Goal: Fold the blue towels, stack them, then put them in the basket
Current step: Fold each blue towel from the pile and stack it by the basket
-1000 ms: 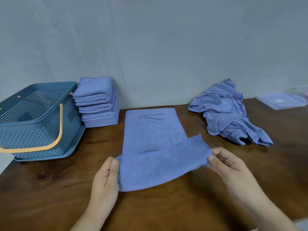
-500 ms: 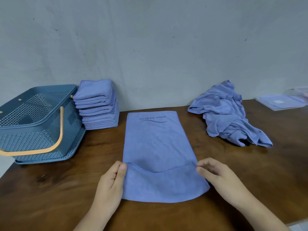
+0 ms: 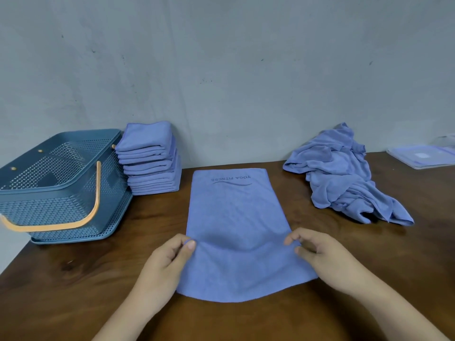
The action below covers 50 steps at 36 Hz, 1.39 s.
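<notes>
A blue towel [image 3: 236, 217] with dark "YOGA FITNESS" lettering at its far end lies lengthwise on the wooden table [image 3: 357, 254]. Its near end is doubled back onto itself. My left hand [image 3: 170, 262] pinches the left corner of that doubled flap. My right hand [image 3: 317, 254] pinches the right corner. A stack of folded blue towels [image 3: 150, 158] stands against the wall at the back left. Right beside it on the left sits the blue perforated basket [image 3: 61, 193] with an orange handle; nothing shows inside it. A heap of unfolded blue towels [image 3: 344, 173] lies at the back right.
A grey wall runs along the table's far edge. A clear flat plastic lid or tray [image 3: 423, 156] sits at the far right edge. The table's left edge falls away below the basket.
The near end of the towel, held raised a second ago, has been carried forward and laid down onto the towel. Both hands moved away from me with the corners and lowered to the table.
</notes>
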### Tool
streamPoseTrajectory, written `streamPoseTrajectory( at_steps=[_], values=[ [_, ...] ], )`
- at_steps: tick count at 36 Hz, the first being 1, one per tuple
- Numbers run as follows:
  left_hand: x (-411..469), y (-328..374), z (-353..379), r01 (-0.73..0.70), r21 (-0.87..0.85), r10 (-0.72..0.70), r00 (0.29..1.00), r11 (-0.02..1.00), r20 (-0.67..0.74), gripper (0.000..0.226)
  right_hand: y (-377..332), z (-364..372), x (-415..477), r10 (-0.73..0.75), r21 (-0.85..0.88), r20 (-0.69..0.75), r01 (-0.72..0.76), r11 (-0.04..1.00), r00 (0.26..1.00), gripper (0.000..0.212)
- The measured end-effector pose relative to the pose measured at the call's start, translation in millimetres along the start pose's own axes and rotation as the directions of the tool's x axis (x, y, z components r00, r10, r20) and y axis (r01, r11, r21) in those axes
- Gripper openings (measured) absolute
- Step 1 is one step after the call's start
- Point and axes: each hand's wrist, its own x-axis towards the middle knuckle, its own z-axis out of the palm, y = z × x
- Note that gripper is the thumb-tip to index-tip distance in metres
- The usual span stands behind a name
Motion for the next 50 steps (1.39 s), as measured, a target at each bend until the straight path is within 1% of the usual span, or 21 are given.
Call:
streamPoseTrajectory(
  at_steps=[4, 6, 8, 11, 13, 14, 15, 17, 19, 21, 23, 25, 27, 32, 37, 41, 43, 46, 47, 48, 50],
  values=[
    [24.5, 17.2, -8.6, 0.001, -0.031, -0.003, 0.997, 1.000, -0.072, 0.035, -7.7, -8.9, 21.3, -0.049, 0.074, -0.100, 0.057, 0.996, 0.994, 0.047],
    [47.0, 19.2, -9.6, 0.001, -0.016, -0.002, 0.995, 1.000, -0.099, 0.036, -12.2, -9.5, 39.6, -0.055, 0.145, -0.147, 0.076, 0.987, 0.988, 0.045],
    [76.9, 16.3, -8.9, 0.015, -0.001, -0.015, 0.989, 1.000, -0.147, 0.034, -9.5, -9.2, 65.4, -0.048, 0.165, -0.193, 0.081, 0.983, 0.980, 0.043],
    [128.2, 2.9, -7.4, 0.062, 0.095, -0.037, 0.970, 0.994, -0.242, 0.029, 2.8, -8.3, 105.5, -0.058, 0.069, -0.170, 0.071, 0.995, 0.984, 0.041],
    [150.5, -7.6, -2.5, 0.132, 0.183, -0.080, 0.960, 0.974, -0.270, 0.037, 8.8, -4.5, 122.3, -0.049, -0.074, -0.097, 0.041, 0.996, 0.994, 0.048],
    [155.3, -11.8, 1.8, 0.123, 0.241, -0.053, 0.959, 0.963, -0.279, 0.042, 9.9, -1.5, 126.5, -0.037, -0.162, -0.094, 0.022, 0.987, 0.995, 0.053],
    [156.1, -15.3, 7.5, 0.069, 0.311, 0.018, 0.963, 0.948, -0.268, 0.044, 9.8, 2.4, 128.5, -0.047, -0.247, -0.118, 0.017, 0.969, 0.992, 0.056],
    [149.8, -19.1, 24.2, -0.087, 0.454, 0.176, 0.972, 0.887, -0.158, 0.044, 6.1, 12.6, 126.9, -0.123, -0.371, -0.150, 0.059, 0.927, 0.981, 0.056],
    [141.7, -20.4, 42.0, -0.194, 0.570, 0.235, 0.972, 0.799, 0.002, 0.041, 1.8, 23.7, 126.3, -0.189, -0.399, -0.085, 0.140, 0.906, 0.978, 0.050],
    [138.4, -23.5, 55.0, -0.252, 0.672, 0.218, 0.966, 0.697, 0.137, 0.044, -1.5, 32.5, 131.0, -0.199, -0.417, 0.016, 0.187, 0.890, 0.980, 0.045],
    [140.2, -31.7, 60.4, -0.266, 0.746, 0.131, 0.963, 0.610, 0.236, 0.057, 0.6, 39.6, 139.6, -0.185, -0.480, 0.094, 0.207, 0.852, 0.978, 0.047],
    [140.5, -39.5, 59.0, -0.242, 0.777, 0.013, 0.957, 0.581, 0.289, 0.067, 7.0, 44.3, 144.5, -0.126, -0.573, 0.155, 0.193, 0.797, 0.980, 0.056],
    [133.4, -42.7, 57.7, -0.217, 0.773, -0.055, 0.949, 0.596, 0.309, 0.071, 15.0, 46.6, 140.5, -0.077, -0.635, 0.194, 0.184, 0.750, 0.978, 0.063],
    [93.1, -38.4, 58.6, -0.222, 0.774, -0.077, 0.941, 0.594, 0.329, 0.072, 21.8, 51.3, 98.8, -0.110, -0.667, 0.204, 0.221, 0.711, 0.973, 0.065],
    [44.1, -32.7, 61.9, -0.237, 0.782, -0.043, 0.947, 0.577, 0.318, 0.071, 16.6, 58.5, 44.8, -0.122, -0.688, 0.203, 0.230, 0.688, 0.972, 0.064],
    [13.8, -34.9, 66.0, -0.225, 0.766, -0.016, 0.956, 0.602, 0.294, 0.072, 12.5, 63.1, 16.0, -0.121, -0.692, 0.213, 0.237, 0.682, 0.970, 0.065],
    [3.9, -38.2, 67.6, -0.234, 0.770, 0.031, 0.963, 0.593, 0.269, 0.072, 11.0, 65.0, 7.3, -0.131, -0.690, 0.210, 0.242, 0.682, 0.969, 0.066],
    [-1.8, -37.8, 67.9, -0.233, 0.776, 0.053, 0.967, 0.587, 0.251, 0.072, 10.1, 66.3, 1.2, -0.131, -0.682, 0.217, 0.246, 0.689, 0.967, 0.065],
    [-1.8, -36.1, 66.8, -0.215, 0.756, 0.002, 0.962, 0.618, 0.272, 0.072, 9.1, 65.4, 1.4, -0.136, -0.676, 0.215, 0.248, 0.694, 0.967, 0.066],
    [0.2, -32.4, 64.5, -0.206, 0.743, -0.012, 0.961, 0.637, 0.277, 0.073, 7.5, 63.7, 2.4, -0.142, -0.671, 0.212, 0.250, 0.698, 0.967, 0.067],
    [9.4, -26.9, 59.1, -0.220, 0.754, 0.042, 0.968, 0.620, 0.247, 0.071, 3.1, 58.8, 8.9, -0.155, -0.683, 0.204, 0.254, 0.685, 0.967, 0.068]
  ],
)
